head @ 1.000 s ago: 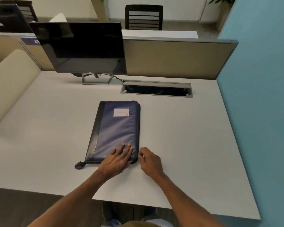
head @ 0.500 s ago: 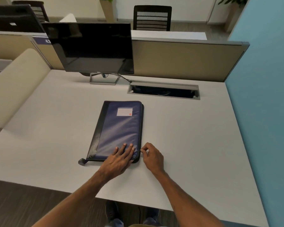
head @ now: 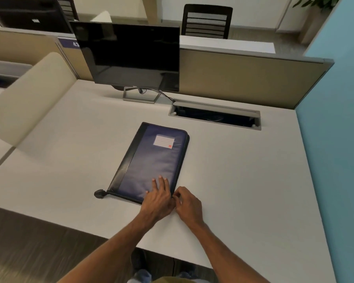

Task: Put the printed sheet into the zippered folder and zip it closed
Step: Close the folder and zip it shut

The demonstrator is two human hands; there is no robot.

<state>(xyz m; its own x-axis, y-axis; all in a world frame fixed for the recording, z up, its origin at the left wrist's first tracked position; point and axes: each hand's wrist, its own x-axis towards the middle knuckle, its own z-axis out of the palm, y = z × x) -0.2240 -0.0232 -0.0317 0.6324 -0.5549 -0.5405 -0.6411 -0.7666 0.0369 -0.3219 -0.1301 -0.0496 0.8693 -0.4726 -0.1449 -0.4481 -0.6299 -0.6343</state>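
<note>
A dark blue zippered folder (head: 151, 160) with a black spine and a white label lies flat and shut on the white desk (head: 243, 180). My left hand (head: 158, 198) presses flat on its near right corner, fingers straight. My right hand (head: 187, 204) sits at that same corner on the folder's right edge, its fingers curled and pinching something small there, which looks like the zipper pull. A black strap end (head: 99, 194) sticks out at the folder's near left corner. No printed sheet is in view.
A dark monitor (head: 129, 58) on a metal stand stands at the back of the desk. An open cable hatch (head: 215, 115) is set into the desk behind the folder. Beige partitions run along the back and left, a blue wall on the right.
My right hand has closed in on the folder's near right corner, next to my left hand. The camera has shifted, so the folder appears further right.
</note>
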